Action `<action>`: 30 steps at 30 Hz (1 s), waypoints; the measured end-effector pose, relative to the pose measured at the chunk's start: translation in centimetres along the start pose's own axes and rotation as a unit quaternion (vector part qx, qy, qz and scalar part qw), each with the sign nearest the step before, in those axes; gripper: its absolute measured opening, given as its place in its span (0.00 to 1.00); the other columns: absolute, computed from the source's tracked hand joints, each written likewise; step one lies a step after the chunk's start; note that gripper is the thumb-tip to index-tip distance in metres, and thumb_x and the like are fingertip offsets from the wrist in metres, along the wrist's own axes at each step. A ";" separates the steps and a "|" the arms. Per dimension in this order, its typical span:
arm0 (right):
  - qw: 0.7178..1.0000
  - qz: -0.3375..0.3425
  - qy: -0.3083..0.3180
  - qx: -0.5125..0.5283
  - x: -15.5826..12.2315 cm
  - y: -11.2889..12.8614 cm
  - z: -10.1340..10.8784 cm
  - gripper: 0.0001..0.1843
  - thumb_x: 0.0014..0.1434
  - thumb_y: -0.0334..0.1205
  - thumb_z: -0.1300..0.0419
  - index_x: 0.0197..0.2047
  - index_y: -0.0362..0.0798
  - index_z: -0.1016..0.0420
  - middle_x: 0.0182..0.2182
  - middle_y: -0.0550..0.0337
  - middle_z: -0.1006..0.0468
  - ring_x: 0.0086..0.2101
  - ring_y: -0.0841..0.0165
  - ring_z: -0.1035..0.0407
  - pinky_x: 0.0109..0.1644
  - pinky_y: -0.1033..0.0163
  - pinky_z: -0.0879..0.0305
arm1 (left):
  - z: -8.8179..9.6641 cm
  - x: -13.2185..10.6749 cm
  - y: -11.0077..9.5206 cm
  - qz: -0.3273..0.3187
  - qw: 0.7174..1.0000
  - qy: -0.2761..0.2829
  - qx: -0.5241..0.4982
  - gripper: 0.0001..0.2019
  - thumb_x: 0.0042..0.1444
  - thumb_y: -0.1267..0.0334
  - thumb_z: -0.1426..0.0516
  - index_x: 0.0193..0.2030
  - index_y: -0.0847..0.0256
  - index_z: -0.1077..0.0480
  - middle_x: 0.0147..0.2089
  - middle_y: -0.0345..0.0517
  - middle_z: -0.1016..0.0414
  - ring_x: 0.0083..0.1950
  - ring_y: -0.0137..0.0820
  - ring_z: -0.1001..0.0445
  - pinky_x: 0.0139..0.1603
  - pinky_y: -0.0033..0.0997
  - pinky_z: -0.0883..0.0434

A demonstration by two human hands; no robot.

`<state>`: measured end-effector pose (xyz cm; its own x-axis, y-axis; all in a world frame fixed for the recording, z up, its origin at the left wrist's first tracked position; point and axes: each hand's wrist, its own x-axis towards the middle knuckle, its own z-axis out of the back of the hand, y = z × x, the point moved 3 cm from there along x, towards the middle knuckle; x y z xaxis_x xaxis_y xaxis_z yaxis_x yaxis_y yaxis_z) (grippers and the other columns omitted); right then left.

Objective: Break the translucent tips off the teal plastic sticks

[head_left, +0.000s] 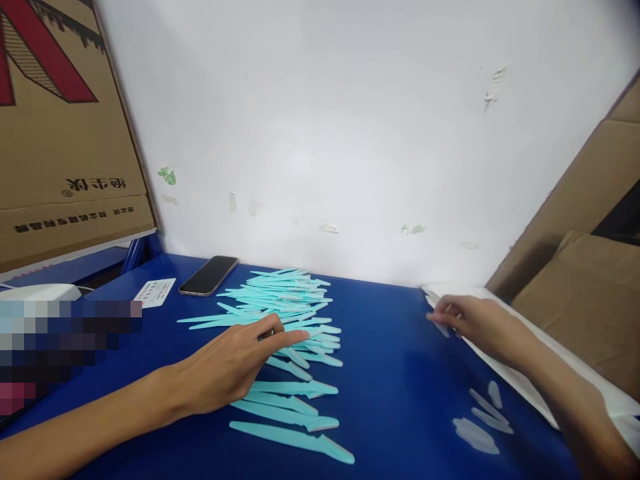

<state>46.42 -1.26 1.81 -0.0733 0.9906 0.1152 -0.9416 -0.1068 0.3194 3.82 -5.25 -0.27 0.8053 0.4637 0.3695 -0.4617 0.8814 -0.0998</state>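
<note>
Turquoise eyebrow razors [287, 437] lie on the blue table in a long, overlapping row, their blade ends mostly to the right. My left hand [235, 363] reaches over the middle of the row. One finger is stretched across the razors and another is bent above them, with a gap between; I see no razor lifted in it. At the right, my right hand [463, 317] pinches a small translucent plastic piece [441, 328], somewhat blurred, over the edge of a white sheet or bag [520, 393]. Several similar translucent pieces [475, 435] lie nearer to me, left of the right forearm.
A phone [209, 275] and a printed white card [155, 293] lie at the back left of the blue table [385, 400]. A large printed carton [70, 153] stands at the left, and brown cardboard [585, 300] at the right. A white wall [320, 133] closes off the back.
</note>
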 end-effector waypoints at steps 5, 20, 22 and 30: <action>0.982 0.085 -0.162 -0.043 0.1 5.2 -0.1 0.20 0.70 0.48 0.49 0.58 0.54 0.25 0.39 0.53 0.15 0.36 0.55 0.21 0.40 0.55 0.30 | 0.1 0.1 0.0 0.009 0.999 0.006 -0.037 0.35 0.63 0.83 0.59 0.74 0.52 0.51 0.44 0.45 0.36 0.32 0.29 0.39 0.30 0.25 0.38; 0.904 0.099 -0.100 0.404 -3.5 15.3 -5.7 0.14 0.61 0.53 0.32 0.36 0.50 0.19 0.18 0.63 0.22 0.21 0.66 0.25 0.23 0.65 0.39 | -0.2 0.1 0.2 0.011 0.999 0.023 -0.044 0.39 0.62 0.83 0.60 0.76 0.46 0.56 0.46 0.46 0.36 0.31 0.28 0.40 0.30 0.27 0.41; 0.885 0.073 -0.056 0.457 -3.4 15.7 -6.5 0.17 0.59 0.55 0.31 0.35 0.49 0.20 0.16 0.63 0.24 0.19 0.67 0.27 0.21 0.66 0.43 | -0.2 0.0 0.2 0.013 0.999 0.022 -0.048 0.39 0.62 0.83 0.60 0.76 0.44 0.57 0.46 0.46 0.37 0.32 0.29 0.39 0.30 0.27 0.42; 0.867 0.081 0.006 0.492 -3.3 16.3 -7.6 0.16 0.58 0.52 0.30 0.34 0.48 0.21 0.18 0.65 0.24 0.19 0.72 0.29 0.22 0.69 0.44 | -0.1 0.1 0.3 0.027 0.998 0.019 -0.051 0.35 0.65 0.81 0.60 0.75 0.47 0.54 0.44 0.45 0.37 0.32 0.29 0.40 0.30 0.27 0.43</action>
<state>28.77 -5.66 -0.55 -0.1876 0.9562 0.2248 -0.1835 -0.2590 0.9483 3.81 -4.98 -0.38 0.7944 0.5125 0.3259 -0.4661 0.8585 -0.2137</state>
